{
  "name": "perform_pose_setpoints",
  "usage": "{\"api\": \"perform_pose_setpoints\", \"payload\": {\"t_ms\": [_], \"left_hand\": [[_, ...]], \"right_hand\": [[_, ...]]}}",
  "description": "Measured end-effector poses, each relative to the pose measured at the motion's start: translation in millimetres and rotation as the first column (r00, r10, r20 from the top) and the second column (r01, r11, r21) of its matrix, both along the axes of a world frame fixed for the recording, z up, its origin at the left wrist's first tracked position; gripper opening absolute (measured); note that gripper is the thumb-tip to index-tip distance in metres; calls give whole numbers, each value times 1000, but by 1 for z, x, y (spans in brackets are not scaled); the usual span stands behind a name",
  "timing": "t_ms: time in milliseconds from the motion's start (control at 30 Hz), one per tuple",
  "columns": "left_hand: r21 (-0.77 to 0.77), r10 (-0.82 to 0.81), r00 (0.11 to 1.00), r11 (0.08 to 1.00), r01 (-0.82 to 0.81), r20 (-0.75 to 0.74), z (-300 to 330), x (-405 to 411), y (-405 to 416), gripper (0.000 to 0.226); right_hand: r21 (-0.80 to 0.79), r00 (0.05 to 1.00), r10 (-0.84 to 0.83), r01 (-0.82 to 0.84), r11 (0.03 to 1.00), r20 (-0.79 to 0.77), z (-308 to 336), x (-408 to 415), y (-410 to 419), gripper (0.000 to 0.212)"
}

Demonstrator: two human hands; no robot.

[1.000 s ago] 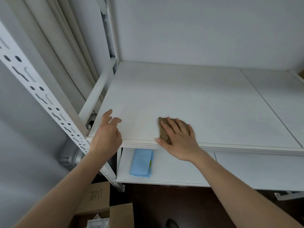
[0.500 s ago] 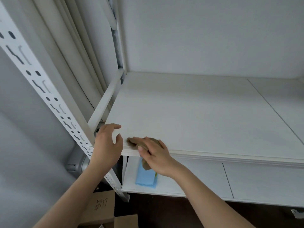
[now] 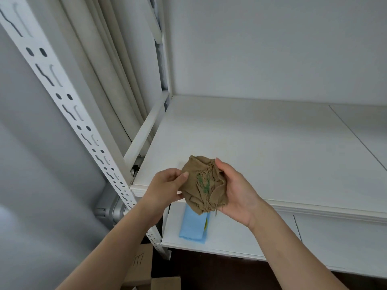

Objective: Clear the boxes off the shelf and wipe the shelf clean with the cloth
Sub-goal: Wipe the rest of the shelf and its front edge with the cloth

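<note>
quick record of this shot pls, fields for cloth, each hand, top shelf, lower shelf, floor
cloth: brown cloth, crumpled, held up in front of the shelf edge
left hand: left hand pinches the cloth's left side
right hand: right hand cups its right side
top shelf: white shelf, no boxes in view on it
lower shelf: folded blue cloth lies near the left end
floor: cardboard boxes below the shelving

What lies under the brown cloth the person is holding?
Below the brown cloth lies the shelf's front edge and, lower, a blue cloth on the lower shelf. Its top end is hidden by the brown cloth.
</note>
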State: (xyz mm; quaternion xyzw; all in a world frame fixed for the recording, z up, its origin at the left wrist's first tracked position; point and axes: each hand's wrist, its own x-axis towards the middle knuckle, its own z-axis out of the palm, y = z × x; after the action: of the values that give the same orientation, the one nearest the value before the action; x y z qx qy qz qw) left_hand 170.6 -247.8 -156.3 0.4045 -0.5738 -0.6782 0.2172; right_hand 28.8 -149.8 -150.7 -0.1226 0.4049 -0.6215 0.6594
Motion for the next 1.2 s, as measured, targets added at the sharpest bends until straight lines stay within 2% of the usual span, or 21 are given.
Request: {"api": "perform_pose_setpoints", "payload": {"t_ms": [133,233,300,367,500,567,667,733,800,867,1000,1100,1200], "left_hand": [[-15,29,999,999,-30,-27,6,2,-2,21],[-53,28,998,998,-31,-56,11,0,-1,20],[-74,19,997,997,-25,-79,15,-2,1,18],[-85,-3,994,996,-6,-105,17,-4,2,17],[-80,-53,986,996,40,-157,20,-6,3,17],[-87,-57,985,995,43,-164,21,-6,3,17],[-110,-21,985,994,3,-169,23,-6,2,17],[-124,34,986,991,-55,-165,23,-5,0,17],[-154,75,985,983,-100,-157,22,-4,-5,20],[-194,102,984,973,-129,-145,20,-3,-10,25],[-245,204,978,947,-206,-33,18,1,-15,27],[-207,155,988,966,-156,-24,17,5,-18,28],[-157,24,991,987,-45,-134,18,7,-19,30]], "right_hand": [[47,977,-41,52,998,-209,-5,-11,2,34],[89,930,-107,147,985,-351,-7,-12,2,38],[111,871,-72,144,983,-487,-6,-10,1,44],[129,819,-15,108,986,-574,-3,-6,-2,39],[114,753,67,11,993,-654,2,2,-9,25],[84,730,35,31,996,-683,4,4,-13,17],[56,636,-35,122,991,-771,6,-1,-16,12],[18,632,-99,176,984,-768,12,-6,-17,16],[-43,697,-165,189,981,-697,23,-9,-16,16],[-124,724,-229,196,973,-651,37,-12,-16,14],[-253,705,-318,199,947,-635,63,-19,-15,12],[-320,687,-346,172,932,-639,78,-22,-13,14],[-383,695,-377,157,910,-612,89,-25,-13,15]]}}
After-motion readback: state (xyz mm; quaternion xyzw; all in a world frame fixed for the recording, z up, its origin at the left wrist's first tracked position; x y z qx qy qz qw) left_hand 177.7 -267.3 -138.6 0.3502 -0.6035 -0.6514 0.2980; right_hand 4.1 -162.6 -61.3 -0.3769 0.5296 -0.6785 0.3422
